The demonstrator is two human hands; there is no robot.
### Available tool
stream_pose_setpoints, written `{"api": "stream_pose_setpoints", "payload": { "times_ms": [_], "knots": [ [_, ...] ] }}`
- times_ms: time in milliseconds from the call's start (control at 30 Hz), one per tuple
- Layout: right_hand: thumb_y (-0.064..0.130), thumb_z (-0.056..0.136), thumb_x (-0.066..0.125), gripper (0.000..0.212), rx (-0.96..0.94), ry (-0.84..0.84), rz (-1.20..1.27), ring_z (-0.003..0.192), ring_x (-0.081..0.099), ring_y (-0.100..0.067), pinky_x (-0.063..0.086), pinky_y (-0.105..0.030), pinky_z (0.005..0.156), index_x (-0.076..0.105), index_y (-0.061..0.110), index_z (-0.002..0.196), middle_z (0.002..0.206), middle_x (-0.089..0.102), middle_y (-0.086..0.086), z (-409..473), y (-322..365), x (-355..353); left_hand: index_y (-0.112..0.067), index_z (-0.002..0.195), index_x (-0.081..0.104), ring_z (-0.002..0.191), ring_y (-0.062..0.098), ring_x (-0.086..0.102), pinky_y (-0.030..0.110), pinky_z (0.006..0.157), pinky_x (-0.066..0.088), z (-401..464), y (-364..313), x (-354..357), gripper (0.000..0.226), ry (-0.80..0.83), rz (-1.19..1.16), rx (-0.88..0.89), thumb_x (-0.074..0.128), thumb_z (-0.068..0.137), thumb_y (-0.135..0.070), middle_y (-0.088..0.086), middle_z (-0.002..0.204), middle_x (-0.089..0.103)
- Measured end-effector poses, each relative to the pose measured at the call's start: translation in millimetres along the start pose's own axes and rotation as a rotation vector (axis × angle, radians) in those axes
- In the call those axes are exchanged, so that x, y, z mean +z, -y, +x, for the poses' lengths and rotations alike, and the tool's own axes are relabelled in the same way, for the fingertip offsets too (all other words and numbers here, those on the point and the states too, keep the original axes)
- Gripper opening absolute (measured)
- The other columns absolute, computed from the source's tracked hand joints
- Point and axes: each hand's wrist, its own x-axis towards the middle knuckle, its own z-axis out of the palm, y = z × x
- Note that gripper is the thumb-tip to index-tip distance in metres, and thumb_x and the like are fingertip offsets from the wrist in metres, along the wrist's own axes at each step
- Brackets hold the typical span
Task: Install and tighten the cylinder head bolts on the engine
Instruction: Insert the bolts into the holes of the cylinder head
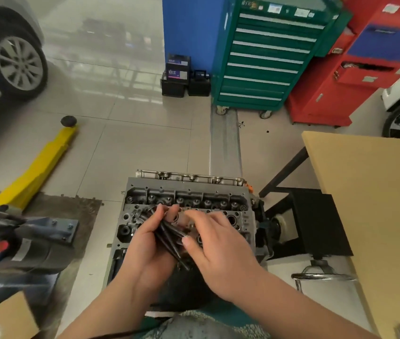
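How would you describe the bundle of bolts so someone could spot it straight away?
Find the grey engine on the floor in front of the green drawer cabinet. Above its top, both hands meet: the left hand grips the bundle of long black bolts, the right hand touching them. Unlike the engine's fixed metal parts, they are loose, slender rods.

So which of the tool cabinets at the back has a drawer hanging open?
The red cabinet, far right: one drawer juts out with contents showing. The green cabinet beside it has every drawer shut flush.

Black bolts (169,237), grey cylinder head (218,192), yellow lift arm (40,167), green tool cabinet (262,57), red cabinet (340,89).
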Motion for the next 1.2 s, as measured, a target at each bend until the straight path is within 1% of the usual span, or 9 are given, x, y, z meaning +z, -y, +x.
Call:
{"api": "stream_pose_setpoints", "payload": {
  "times_ms": [67, 133, 267, 433, 500, 633, 767, 1033, 1200],
  "knots": [
    [0.062, 0.103, 0.025, 0.045, 0.012, 0.014, -0.09, 0.114, 0.054, -0.01, 0.052, -0.04, 0.089, 0.039, 0.035, 0.137, 0.128, 0.054, 0.015, 2.7, -23.8, -15.2, -0.011, 0.09, 0.082, 0.092, 0.02, 0.079, 0.046, 0.081, 0.063, 4.5, 1.6, 2.4, 0.022, -0.064, -0.037, 0.084, 0.071, 0.093, -0.031, 0.001, 0.093, 0.078],
    [0.071, 0.099, 0.017, 0.05, 0.031, 0.038, -0.149, 0.088, 0.062, -0.006, 0.056, -0.037, 0.076, 0.043, 0.038, 0.127, 0.103, 0.062, 0.016, 7.4, -52.9, -29.4, -0.012, 0.082, 0.076, 0.068, 0.015, 0.073, 0.041, 0.084, 0.058, 9.2, 7.2, 4.4, 0.017, -0.131, -0.074, 0.145, 0.073, 0.088, -0.028, -0.002, 0.076, 0.069],
    [0.06, 0.098, 0.047, 0.017, 0.158, 0.059, 0.101, 0.065, 0.067, -0.003, 0.058, -0.031, 0.064, 0.051, 0.048, 0.11, 0.076, 0.068, 0.011, 22.9, -110.4, -45.6, -0.015, 0.062, 0.066, 0.05, 0.012, 0.054, 0.034, 0.079, 0.054, 10.5, 28.1, 5.6, 0.027, -0.225, -0.116, 0.185, 0.077, 0.085, -0.025, -0.004, 0.062, 0.05],
    [0.036, 0.1, 0.062, 0.019, 0.194, -0.013, 0.129, 0.084, 0.067, 0.003, 0.057, -0.023, 0.075, 0.054, 0.043, 0.116, 0.11, 0.064, 0.02, 52.0, -154.0, -30.9, -0.013, 0.066, 0.063, 0.049, 0.011, 0.046, 0.032, 0.06, 0.055, 4.8, 54.3, 5.3, 0.028, -0.223, -0.073, 0.167, 0.077, 0.088, -0.023, -0.003, 0.063, 0.044],
    [0.03, 0.1, 0.064, 0.018, 0.199, -0.043, 0.137, 0.091, 0.064, 0.002, 0.058, -0.024, 0.08, 0.057, 0.039, 0.113, 0.105, 0.062, 0.021, 61.3, -157.3, -21.4, -0.013, 0.065, 0.063, 0.049, 0.012, 0.047, 0.033, 0.059, 0.056, 1.4, 56.0, 3.9, 0.029, -0.211, -0.044, 0.163, 0.078, 0.088, -0.023, -0.002, 0.062, 0.044],
    [0.021, 0.096, 0.07, 0.023, 0.147, -0.059, 0.099, 0.087, 0.053, 0.013, 0.04, -0.005, 0.073, 0.057, 0.037, 0.106, 0.097, 0.058, 0.024, 73.3, -154.4, -3.4, -0.013, 0.07, 0.059, 0.052, 0.014, 0.049, 0.034, 0.066, 0.056, 0.8, 48.2, 0.8, 0.028, -0.204, 0.005, 0.185, 0.075, 0.09, -0.024, -0.001, 0.065, 0.045],
    [0.016, 0.095, 0.069, 0.022, 0.179, -0.06, 0.082, 0.094, 0.057, -0.001, 0.047, -0.016, 0.085, 0.063, 0.027, 0.114, 0.101, 0.058, 0.018, 78.7, -153.2, 7.9, -0.012, 0.071, 0.058, 0.057, 0.016, 0.049, 0.035, 0.069, 0.056, 2.0, 35.8, -5.7, 0.029, -0.194, 0.076, 0.181, 0.073, 0.092, -0.024, 0.002, 0.067, 0.043],
    [0.017, 0.098, 0.066, 0.026, 0.235, -0.095, 0.063, 0.095, 0.057, 0.0, 0.039, -0.01, 0.081, 0.064, 0.024, 0.123, 0.103, 0.059, 0.018, 78.6, -147.3, 17.8, -0.01, 0.088, 0.065, 0.057, 0.017, 0.054, 0.038, 0.068, 0.056, 9.8, 12.7, -10.6, 0.011, -0.106, 0.159, 0.137, 0.072, 0.091, -0.016, 0.003, 0.07, 0.05],
    [0.014, 0.102, 0.058, 0.027, 0.217, -0.072, -0.035, 0.101, 0.059, -0.008, 0.05, -0.023, 0.086, 0.059, 0.024, 0.127, 0.117, 0.061, 0.008, 83.2, -135.8, 22.6, -0.009, 0.105, 0.062, 0.062, 0.016, 0.056, 0.038, 0.074, 0.056, 18.8, 1.0, -8.8, 0.017, -0.068, 0.219, 0.089, 0.073, 0.092, -0.014, 0.003, 0.074, 0.054]
  ]
}}
